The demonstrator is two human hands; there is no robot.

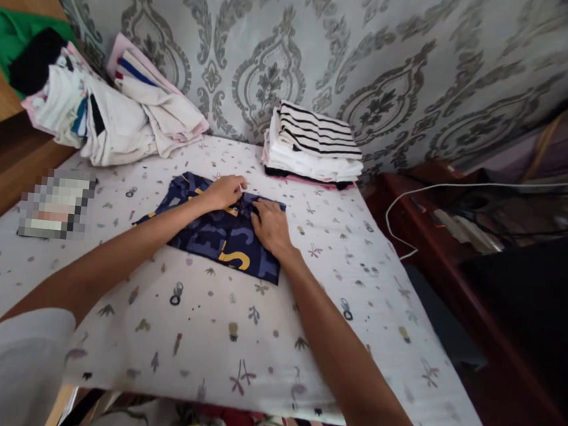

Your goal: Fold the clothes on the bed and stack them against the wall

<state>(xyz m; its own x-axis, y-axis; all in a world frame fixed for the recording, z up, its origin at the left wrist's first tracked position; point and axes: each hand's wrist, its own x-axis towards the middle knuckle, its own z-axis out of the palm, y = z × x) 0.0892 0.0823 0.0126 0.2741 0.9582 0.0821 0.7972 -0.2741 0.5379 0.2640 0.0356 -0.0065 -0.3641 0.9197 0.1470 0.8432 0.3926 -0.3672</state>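
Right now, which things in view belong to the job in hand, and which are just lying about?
In the job:
Navy patterned garment, with left hand and right hand on it
Probably the folded stack and left-hand clothes pile

Lying about:
White cable
Pixelated object, unidentifiable

A table (272, 332) is covered in white, printed with small plants in muted colours. Near its middle, a navy garment (211, 234) with yellow lettering is laid flat. Toward the far left corner, clothes are heaped in a leaning pile (122, 124); in front of it, near the left edge, a pixelated object (57, 206) is set. At the far edge, right of centre, a folded stack (313, 164) is topped by a striped piece (319, 131).
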